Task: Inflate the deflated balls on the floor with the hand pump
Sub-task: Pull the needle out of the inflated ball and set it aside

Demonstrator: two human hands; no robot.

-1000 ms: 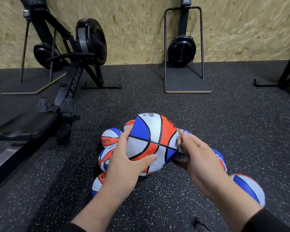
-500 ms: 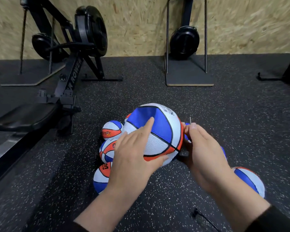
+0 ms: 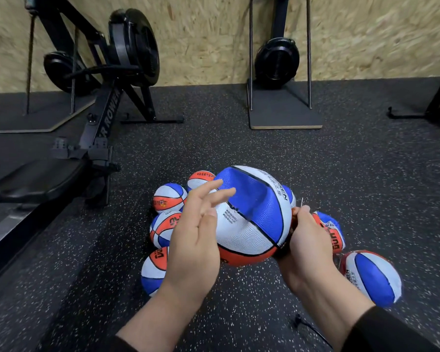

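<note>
Speckled rubber floor (image 3: 315, 174); chipboard wall (image 3: 201, 34); rowers (image 3: 107, 80).

Two bare hands show, the left hand (image 3: 193, 240) and the right hand (image 3: 306, 250), each with a bare forearm behind it. No rings or watch show. Below each forearm, at the bottom edge, sits the cuff of a black long sleeve (image 3: 386, 331), seemingly soft fabric, though blurred.

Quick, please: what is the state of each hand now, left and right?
Left hand: open, fingers straight, resting against the held ball.
Right hand: closed, pinching a thin needle beside the ball.
</note>
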